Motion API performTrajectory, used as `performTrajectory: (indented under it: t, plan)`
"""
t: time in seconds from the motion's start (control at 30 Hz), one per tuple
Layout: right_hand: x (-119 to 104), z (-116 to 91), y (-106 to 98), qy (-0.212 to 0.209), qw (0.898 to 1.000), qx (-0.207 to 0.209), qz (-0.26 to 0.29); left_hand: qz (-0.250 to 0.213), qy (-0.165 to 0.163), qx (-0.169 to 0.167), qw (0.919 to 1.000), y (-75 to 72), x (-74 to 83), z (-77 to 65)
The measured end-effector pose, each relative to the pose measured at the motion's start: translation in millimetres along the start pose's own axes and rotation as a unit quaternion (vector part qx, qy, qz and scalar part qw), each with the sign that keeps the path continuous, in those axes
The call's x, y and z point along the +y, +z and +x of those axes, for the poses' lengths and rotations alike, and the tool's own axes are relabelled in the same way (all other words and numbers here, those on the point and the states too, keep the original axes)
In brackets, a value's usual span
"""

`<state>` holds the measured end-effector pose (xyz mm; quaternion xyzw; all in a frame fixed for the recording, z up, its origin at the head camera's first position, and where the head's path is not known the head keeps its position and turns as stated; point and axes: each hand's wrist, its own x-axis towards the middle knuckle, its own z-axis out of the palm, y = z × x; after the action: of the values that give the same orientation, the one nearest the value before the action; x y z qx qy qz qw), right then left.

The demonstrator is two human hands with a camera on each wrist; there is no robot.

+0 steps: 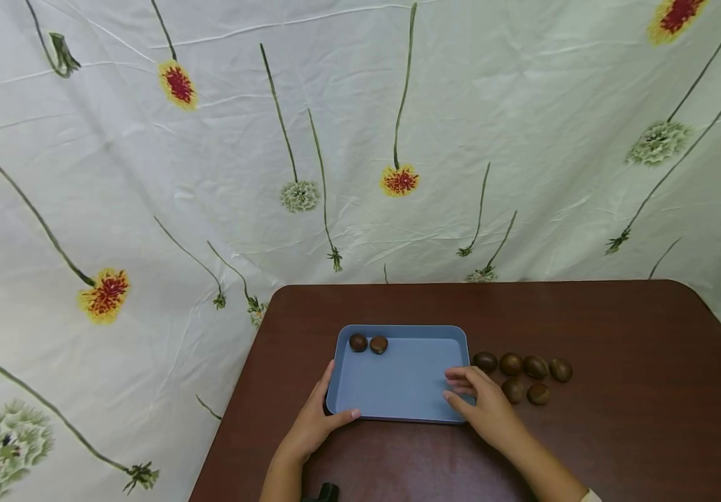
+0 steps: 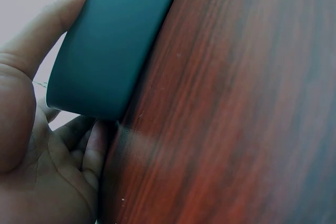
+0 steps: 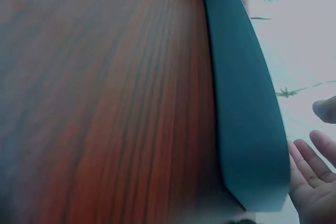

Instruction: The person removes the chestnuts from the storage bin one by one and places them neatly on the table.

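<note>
A shallow blue tray (image 1: 392,380) lies on the table, with two chestnuts (image 1: 358,342) near its far left corner. My left hand (image 1: 313,422) holds the tray's near left corner, thumb on the front rim and fingers along the left side; the left wrist view shows the tray's side wall (image 2: 113,45) inside that grip. Over the tray's right edge is my right hand (image 1: 482,408), fingers slightly bent and apart, holding nothing visible. In the right wrist view its fingers (image 3: 310,163) are beside the tray's wall (image 3: 249,103). Several chestnuts (image 1: 536,367) lie just right of the tray.
The brown wooden table (image 1: 636,390) has a far edge against a hanging white cloth (image 1: 348,230) printed with flowers. A small black object (image 1: 329,492) shows at the bottom, beside the left forearm.
</note>
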<state>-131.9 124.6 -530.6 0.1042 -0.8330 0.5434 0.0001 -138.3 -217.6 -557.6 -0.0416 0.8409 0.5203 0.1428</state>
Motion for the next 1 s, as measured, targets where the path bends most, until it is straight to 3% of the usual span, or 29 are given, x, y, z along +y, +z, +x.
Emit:
performTrajectory:
  t: [0.5, 1.0]
  plan:
    - [-4.7, 36.5, 41.5, 0.015, 0.998, -0.030, 0.047, -0.005, 0.003, 0.001, 1.0000, 0.7, 0.2, -0.4]
    - [-6.5, 64.2, 70.4, 0.058, 0.995, -0.073, -0.032, -0.021, 0.012, -0.002, 0.9997, 0.2, 1.7, -0.1]
